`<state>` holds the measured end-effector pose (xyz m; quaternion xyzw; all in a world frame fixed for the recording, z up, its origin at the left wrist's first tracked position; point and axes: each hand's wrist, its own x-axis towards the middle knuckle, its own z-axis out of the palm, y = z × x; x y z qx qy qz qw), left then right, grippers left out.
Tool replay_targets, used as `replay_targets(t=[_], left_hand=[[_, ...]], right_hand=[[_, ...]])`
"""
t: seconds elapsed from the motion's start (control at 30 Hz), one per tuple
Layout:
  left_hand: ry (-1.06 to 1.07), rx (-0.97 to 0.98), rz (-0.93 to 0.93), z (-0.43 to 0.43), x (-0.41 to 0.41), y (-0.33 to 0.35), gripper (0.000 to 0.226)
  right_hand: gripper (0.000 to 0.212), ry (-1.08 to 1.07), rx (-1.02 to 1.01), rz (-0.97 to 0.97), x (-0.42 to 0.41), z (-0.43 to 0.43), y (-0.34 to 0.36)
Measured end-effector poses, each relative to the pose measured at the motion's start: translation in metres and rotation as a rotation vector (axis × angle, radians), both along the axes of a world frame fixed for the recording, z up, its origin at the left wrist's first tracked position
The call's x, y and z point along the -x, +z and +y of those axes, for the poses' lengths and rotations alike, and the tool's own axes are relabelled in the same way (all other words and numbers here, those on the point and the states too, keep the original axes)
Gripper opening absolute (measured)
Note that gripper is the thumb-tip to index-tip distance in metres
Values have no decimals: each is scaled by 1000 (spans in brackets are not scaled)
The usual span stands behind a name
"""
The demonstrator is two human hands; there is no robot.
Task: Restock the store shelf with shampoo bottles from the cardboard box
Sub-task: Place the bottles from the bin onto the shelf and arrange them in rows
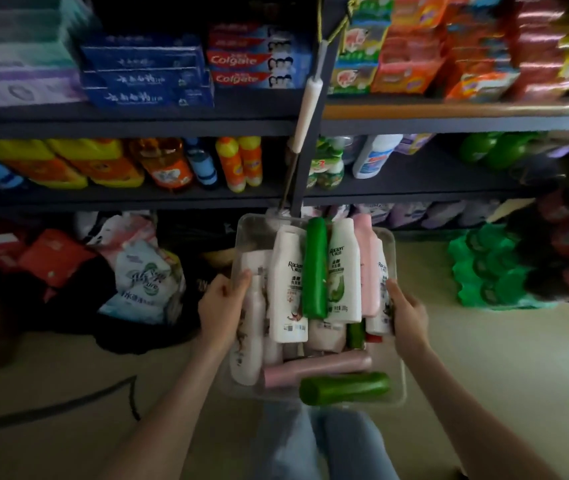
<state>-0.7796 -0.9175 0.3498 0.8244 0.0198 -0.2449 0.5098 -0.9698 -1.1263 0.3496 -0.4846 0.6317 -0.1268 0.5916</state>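
Observation:
A clear plastic bin (253,226) full of shampoo bottles hangs in front of me, above my knees. My left hand (222,306) grips its left wall, thumb inside against a pale pink bottle (253,327). My right hand (409,315) grips the right wall. Inside lie several bottles: a white one (288,289), an upright-lying green one (315,268), a white and green one (343,275), pink ones (317,370) and a green one (345,388) across the near end. The dark store shelf (137,124) stands straight ahead.
Toothpaste boxes (259,60) and soap packs (414,46) fill the top shelf. Detergent bottles (238,162) line the middle shelf, with a bare stretch (425,178) at its right. Bags (144,271) and green packs (484,268) sit on the floor. A white-handled tool (305,112) hangs on the upright.

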Motion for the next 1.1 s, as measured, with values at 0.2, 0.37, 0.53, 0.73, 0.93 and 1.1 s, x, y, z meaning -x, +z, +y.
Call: replay_targets(t=[0.2,0.37,0.53,0.73,0.93,1.1], left_hand=[[90,-54,9,-26,-10,-75,48],[206,-78,26,-36,-16,-130,48],[243,-85,7,-45,-20,-169,47],[240,-69,-9,-57,-31,-198,51],[222,-51,-17,-71,-50,-210,50],[210,-61,-24,-77,-58,-216,48]], right_hand=[[33,163,18,42,-33,-46,-78],[26,202,45,19,-55,-69,-135],[28,194,36,-9,-70,-81,-178],[39,172,78,-20,-76,-90,-213],[51,191,140,-54,-92,-99,-222],[36,250,156,-50,-102,-106,-221]])
